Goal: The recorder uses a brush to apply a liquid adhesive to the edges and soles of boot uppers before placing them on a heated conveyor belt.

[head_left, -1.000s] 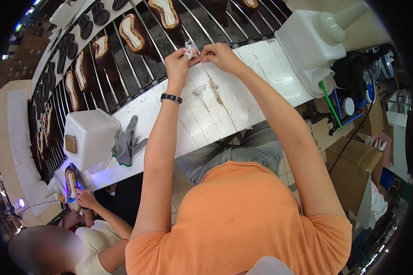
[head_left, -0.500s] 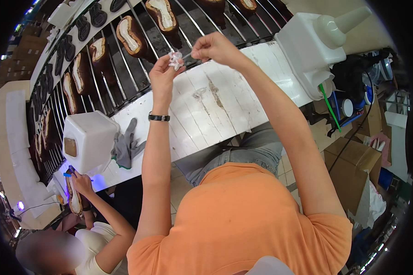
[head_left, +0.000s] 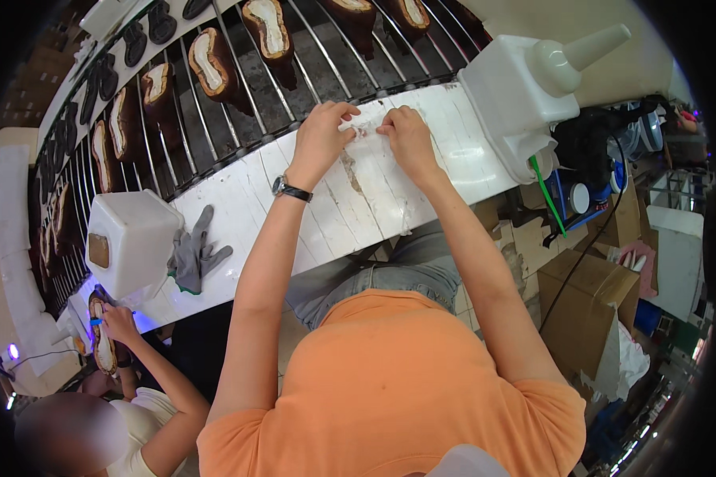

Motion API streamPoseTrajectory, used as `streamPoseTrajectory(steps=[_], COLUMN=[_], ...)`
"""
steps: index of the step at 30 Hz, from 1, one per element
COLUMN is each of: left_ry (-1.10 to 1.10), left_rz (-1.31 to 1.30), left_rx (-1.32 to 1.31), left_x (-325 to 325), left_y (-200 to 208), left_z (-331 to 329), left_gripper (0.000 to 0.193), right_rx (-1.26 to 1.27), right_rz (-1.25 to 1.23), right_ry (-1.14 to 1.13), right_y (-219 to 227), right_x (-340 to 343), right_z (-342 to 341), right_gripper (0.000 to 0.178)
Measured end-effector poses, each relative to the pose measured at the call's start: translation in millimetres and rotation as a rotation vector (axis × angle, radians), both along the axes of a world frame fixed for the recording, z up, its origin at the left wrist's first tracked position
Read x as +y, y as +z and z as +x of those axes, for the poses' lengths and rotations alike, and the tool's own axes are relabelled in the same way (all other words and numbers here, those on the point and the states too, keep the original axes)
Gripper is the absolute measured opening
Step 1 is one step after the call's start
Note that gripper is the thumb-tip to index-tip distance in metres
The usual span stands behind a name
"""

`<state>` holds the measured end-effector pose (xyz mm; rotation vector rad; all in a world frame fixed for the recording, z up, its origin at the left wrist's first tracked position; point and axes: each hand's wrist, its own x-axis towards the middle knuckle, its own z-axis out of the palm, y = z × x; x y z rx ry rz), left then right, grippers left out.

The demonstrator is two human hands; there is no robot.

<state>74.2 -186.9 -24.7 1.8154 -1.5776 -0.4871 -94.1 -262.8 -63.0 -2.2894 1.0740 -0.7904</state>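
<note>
Overhead, head view: left hand (head_left: 324, 133) and right hand (head_left: 406, 135) both pinch a small whitish scrap (head_left: 364, 127), pressed on the white table (head_left: 310, 215) at 12 o'clock. Rack (head_left: 294, 71) of shoe soles (head_left: 208, 62) just beyond. Grey glove (head_left: 196, 253) at 9 o'clock; white jug (head_left: 525, 87) at 2 o'clock.
</note>
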Motion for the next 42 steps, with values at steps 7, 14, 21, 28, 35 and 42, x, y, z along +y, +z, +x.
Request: streamPoseTrajectory(steps=[7,14,21,28,35,42], left_ry=[-0.197,-0.129,-0.202,-0.012,-0.031,-0.162], left_rz=[-0.056,-0.073,0.068,0.022,0.032,-0.044], left_rx=[0.031,0.142,0.555,0.329,0.305,-0.061], left_x=[-35,-58,-91,-45,-35,-53], left_y=[-18,-14,23,1,-8,-27], left_z=[-6,-26,-7,32,30,-3], left_gripper=[0.033,0.013,0.012,0.023,0.028,0.012], right_rx=[0.001,-0.180,-0.323,-0.082,-0.026,-0.102], right_rz=[-0.007,0.178,0.478,0.079,-0.156,-0.069], right_ry=[0.025,0.047,0.139,0.121,0.059,0.092], right_y=[14,31,53,1,9,20], right_x=[-18,-45,-67,-17,-43,-46], right_z=[-10,-12,-20,9,11,6], right_gripper=[0.011,0.010,0.016,0.017,0.012,0.008])
